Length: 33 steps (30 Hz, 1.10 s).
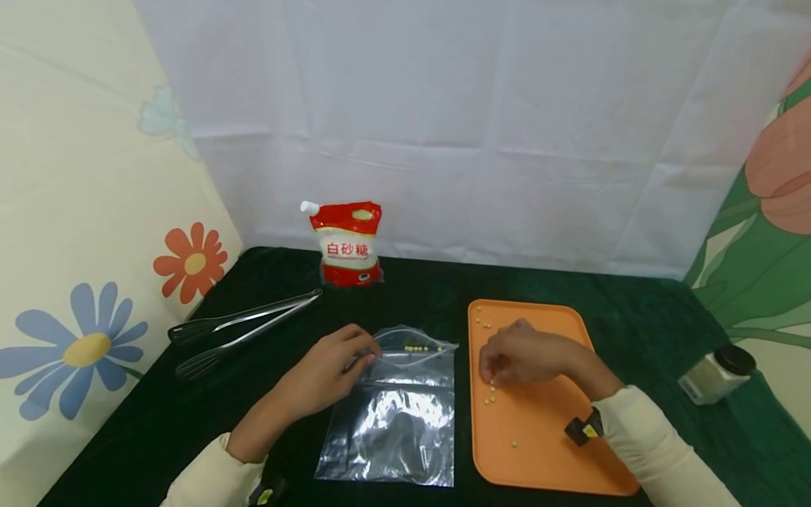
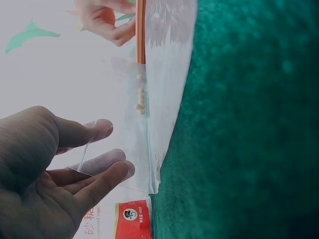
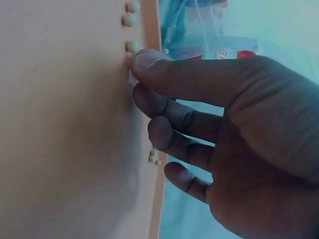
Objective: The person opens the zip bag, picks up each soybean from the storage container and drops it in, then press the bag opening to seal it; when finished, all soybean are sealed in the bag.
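A clear zip-lock bag point(image 1: 405, 415) lies flat with its mouth spread apart at the far end. Several pale round soybeans point(image 1: 416, 348) are inside near that mouth. My left hand point(image 1: 332, 366) holds the bag's left edge by the mouth; in the left wrist view its thumb and fingers point(image 2: 102, 130) grip the plastic. On the orange tray point(image 1: 538, 451) are more loose soybeans point(image 1: 490, 400). Over its left part, my right hand point(image 1: 522, 352) has thumb and forefinger close together beside a soybean point(image 3: 132, 46). Whether a bean is between those fingertips cannot be made out.
Metal tongs point(image 1: 253, 324) lie at the left on the dark green cloth point(image 1: 431, 289). A red and white sugar pouch point(image 1: 347, 246) with a white cap stands at the back. To the right of the tray is a clear jar point(image 1: 712, 377) with a black lid.
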Each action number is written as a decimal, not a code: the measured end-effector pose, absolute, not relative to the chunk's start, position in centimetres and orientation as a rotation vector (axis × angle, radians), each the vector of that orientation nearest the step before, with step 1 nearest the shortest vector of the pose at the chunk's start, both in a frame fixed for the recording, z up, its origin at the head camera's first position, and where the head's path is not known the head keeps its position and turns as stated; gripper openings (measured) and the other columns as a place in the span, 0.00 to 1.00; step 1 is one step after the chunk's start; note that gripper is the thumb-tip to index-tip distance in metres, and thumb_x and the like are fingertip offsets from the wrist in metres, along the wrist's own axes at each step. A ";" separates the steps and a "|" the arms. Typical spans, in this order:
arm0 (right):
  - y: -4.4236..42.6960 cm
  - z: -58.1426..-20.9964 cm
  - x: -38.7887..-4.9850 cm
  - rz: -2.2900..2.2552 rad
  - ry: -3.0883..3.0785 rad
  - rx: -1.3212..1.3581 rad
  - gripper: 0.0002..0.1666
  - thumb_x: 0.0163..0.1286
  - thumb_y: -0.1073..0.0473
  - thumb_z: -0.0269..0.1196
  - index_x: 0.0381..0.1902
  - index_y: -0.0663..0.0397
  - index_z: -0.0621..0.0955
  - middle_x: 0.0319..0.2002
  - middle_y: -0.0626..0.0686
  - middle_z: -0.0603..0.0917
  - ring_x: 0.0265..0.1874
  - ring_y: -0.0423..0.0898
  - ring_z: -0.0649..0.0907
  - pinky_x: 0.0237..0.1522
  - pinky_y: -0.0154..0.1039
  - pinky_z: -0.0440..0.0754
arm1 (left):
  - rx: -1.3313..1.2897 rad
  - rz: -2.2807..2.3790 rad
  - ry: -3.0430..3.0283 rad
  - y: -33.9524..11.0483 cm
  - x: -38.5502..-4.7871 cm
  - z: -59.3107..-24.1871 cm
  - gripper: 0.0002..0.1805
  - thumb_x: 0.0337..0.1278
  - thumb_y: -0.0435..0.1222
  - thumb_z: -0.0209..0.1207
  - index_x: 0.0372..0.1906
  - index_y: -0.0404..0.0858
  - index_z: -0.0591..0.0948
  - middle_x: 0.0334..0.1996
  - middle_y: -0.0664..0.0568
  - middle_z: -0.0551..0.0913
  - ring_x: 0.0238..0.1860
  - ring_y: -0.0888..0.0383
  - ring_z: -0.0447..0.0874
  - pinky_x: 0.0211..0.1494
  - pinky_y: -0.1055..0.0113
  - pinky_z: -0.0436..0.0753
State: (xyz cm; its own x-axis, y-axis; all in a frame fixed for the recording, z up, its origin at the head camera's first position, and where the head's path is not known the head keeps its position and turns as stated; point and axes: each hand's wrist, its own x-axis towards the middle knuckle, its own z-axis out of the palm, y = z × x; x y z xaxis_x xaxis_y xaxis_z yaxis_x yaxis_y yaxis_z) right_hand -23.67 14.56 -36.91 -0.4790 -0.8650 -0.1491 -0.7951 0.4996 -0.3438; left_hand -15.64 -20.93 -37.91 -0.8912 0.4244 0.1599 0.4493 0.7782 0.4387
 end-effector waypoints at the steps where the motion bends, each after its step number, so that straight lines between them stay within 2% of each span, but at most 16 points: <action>1: 14.5 -36.9 -23.8 -0.344 2.450 -1.405 0.05 0.69 0.53 0.68 0.36 0.32 0.82 0.31 0.31 0.77 0.34 0.36 0.74 0.47 0.45 0.68 | -0.715 -0.738 -2.916 -20.9 -15.6 -37.9 0.11 0.62 0.33 0.65 0.48 0.48 0.84 0.47 0.58 0.79 0.43 0.64 0.79 0.42 0.69 0.81; 4: 14.3 -36.6 -23.9 -0.465 2.447 -1.431 0.01 0.72 0.52 0.65 0.39 0.35 0.83 0.33 0.32 0.78 0.34 0.36 0.76 0.43 0.38 0.75 | -0.713 -0.736 -2.925 -20.9 -15.6 -37.9 0.11 0.62 0.33 0.64 0.48 0.48 0.84 0.48 0.57 0.78 0.43 0.64 0.79 0.42 0.69 0.81; 7: 13.7 -36.5 -23.9 -0.668 2.418 -1.429 0.05 0.75 0.51 0.62 0.43 0.39 0.83 0.36 0.35 0.79 0.35 0.37 0.77 0.39 0.37 0.79 | -0.715 -0.735 -2.925 -20.9 -15.5 -37.9 0.11 0.62 0.33 0.64 0.48 0.47 0.84 0.48 0.57 0.78 0.43 0.64 0.79 0.42 0.70 0.81; 12: 12.1 -36.6 -23.7 -0.988 2.386 -1.429 0.08 0.75 0.49 0.60 0.46 0.43 0.83 0.37 0.39 0.80 0.35 0.41 0.78 0.37 0.42 0.79 | -0.724 -0.730 -2.909 -20.9 -15.5 -37.9 0.11 0.61 0.33 0.65 0.47 0.48 0.84 0.47 0.58 0.79 0.43 0.64 0.79 0.42 0.70 0.81; 16: 10.8 -36.7 -23.6 -1.126 2.380 -1.452 0.07 0.75 0.51 0.61 0.47 0.42 0.83 0.38 0.39 0.81 0.34 0.42 0.78 0.35 0.43 0.79 | -0.721 -0.727 -2.907 -20.9 -15.5 -37.8 0.11 0.62 0.33 0.65 0.47 0.48 0.84 0.47 0.57 0.79 0.43 0.64 0.79 0.43 0.69 0.82; 21: 9.4 -36.6 -23.5 -1.195 2.411 -1.431 0.07 0.75 0.50 0.61 0.48 0.37 0.82 0.36 0.39 0.80 0.33 0.41 0.77 0.34 0.41 0.78 | -0.718 -0.731 -2.907 -20.8 -15.5 -37.7 0.11 0.62 0.33 0.65 0.47 0.48 0.84 0.47 0.58 0.79 0.43 0.63 0.80 0.43 0.67 0.82; 27: 8.6 -36.4 -23.4 -1.216 2.432 -1.442 0.08 0.74 0.51 0.62 0.49 0.39 0.82 0.36 0.39 0.80 0.32 0.40 0.77 0.33 0.37 0.78 | -0.732 -0.734 -2.890 -20.8 -15.5 -37.7 0.10 0.62 0.33 0.65 0.47 0.47 0.84 0.47 0.57 0.79 0.44 0.63 0.80 0.44 0.67 0.82; 33: 8.7 -36.4 -23.2 -1.203 2.462 -1.411 0.08 0.75 0.50 0.62 0.49 0.38 0.82 0.38 0.39 0.80 0.34 0.40 0.78 0.35 0.41 0.80 | -0.728 -0.735 -2.899 -20.8 -15.5 -37.7 0.10 0.62 0.33 0.64 0.47 0.47 0.84 0.47 0.58 0.79 0.44 0.63 0.79 0.44 0.66 0.82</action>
